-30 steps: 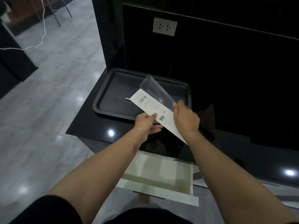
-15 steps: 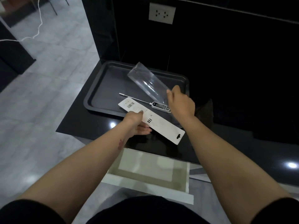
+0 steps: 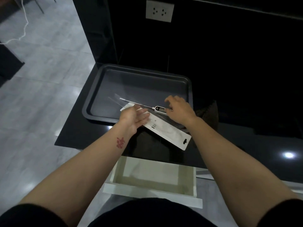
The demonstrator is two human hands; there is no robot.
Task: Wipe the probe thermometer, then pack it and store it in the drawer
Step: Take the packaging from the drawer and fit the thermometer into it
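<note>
The white probe thermometer point(image 3: 159, 109) lies in the dark baking tray point(image 3: 139, 79), its thin probe pointing left. A white backing card point(image 3: 168, 133) rests slantwise over the tray's front rim and the black counter. The clear plastic cover point(image 3: 118, 100) lies flat near the probe tip, hard to make out. My left hand point(image 3: 134, 116) rests palm up with straight fingers on the card's left end. My right hand point(image 3: 179, 110) hovers at the thermometer's head, fingers loosely curved, thumb next to it, no grip visible. The open white drawer point(image 3: 152, 192) sits below the counter edge.
A dark brown cloth point(image 3: 208, 112) lies on the counter right of the tray. A wall socket point(image 3: 159, 11) sits on the black back wall. The counter point(image 3: 98, 136) ends at the left, with grey floor tiles point(image 3: 41, 95) beyond.
My right hand has let go of the clear cover, which now lies flat in the tray, and moved to the thermometer's head. My left hand released the card, which now lies down.
</note>
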